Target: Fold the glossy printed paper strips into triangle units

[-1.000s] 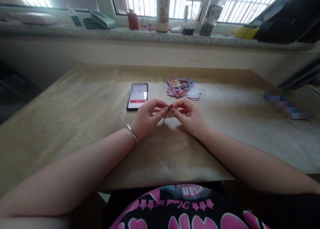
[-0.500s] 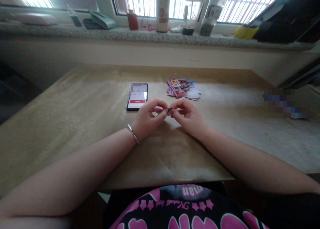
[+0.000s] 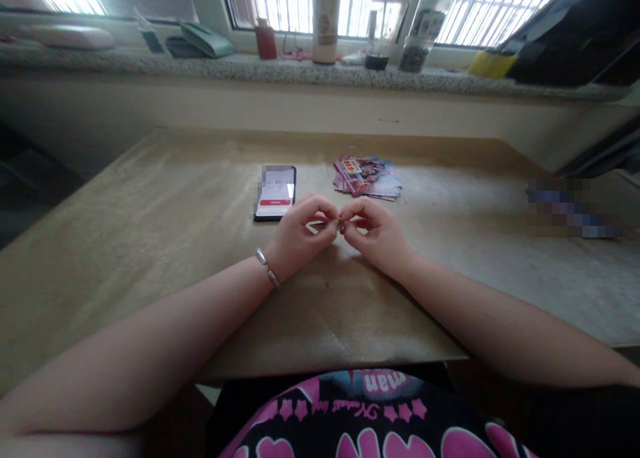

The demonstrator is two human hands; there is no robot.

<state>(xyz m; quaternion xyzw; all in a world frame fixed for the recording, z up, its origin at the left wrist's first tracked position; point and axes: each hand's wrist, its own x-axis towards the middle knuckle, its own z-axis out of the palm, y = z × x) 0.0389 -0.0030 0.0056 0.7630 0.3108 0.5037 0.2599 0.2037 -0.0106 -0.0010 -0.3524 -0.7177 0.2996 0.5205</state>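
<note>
My left hand (image 3: pixel 306 235) and my right hand (image 3: pixel 373 235) meet fingertip to fingertip above the table, each closed in a pinch. Between them is a tiny dark and greenish object (image 3: pixel 341 224), mostly covered by the fingers and too small to name. A silver open bangle (image 3: pixel 267 267) circles my left wrist. Just beyond my left hand lies a phone (image 3: pixel 276 195) with a lit screen and a red bar on it. Past my right hand a fanned pile of colourful printed cards (image 3: pixel 367 176) rests flat.
The wooden-coloured table (image 3: pixel 165 245) reaches to the wall under a window. On the speckled sill (image 3: pixel 200 65) stand a red bottle (image 3: pixel 265 40), a tall pale cylinder (image 3: pixel 326 25), clear containers and a yellow item (image 3: pixel 493 63). A blurred-out item (image 3: pixel 570 208) lies at the right.
Both hands stay together in nearly the same place. The fingertips have shifted slightly, and the small object between them shows a little more green.
</note>
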